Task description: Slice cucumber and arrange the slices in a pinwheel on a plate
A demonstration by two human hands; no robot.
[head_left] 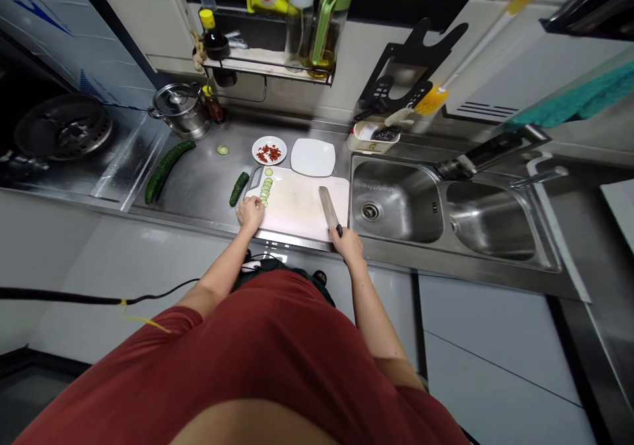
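My right hand [351, 243] is wrapped round the black handle of a kitchen knife [327, 206], its blade lying flat over the right part of the white cutting board [302, 210]. At the board's left edge, the curled fingers of my left hand [251, 214] pinch at the near end of a row of cucumber slices [266, 186]; the fingertips are partly hidden. One more slice [268, 171] lies at the far end of that row. Left of the board is a cut piece of cucumber [239, 189], and farther left a long whole cucumber [166, 168].
Behind the board stand a plate [254, 150] of chopped red pieces and a white square plate [300, 158]. A cucumber end [222, 150] lies on the steel counter. A pot [185, 115] and wok [64, 128] are left; a double sink [396, 201] adjoins right. An oil shelf [267, 67] hangs above.
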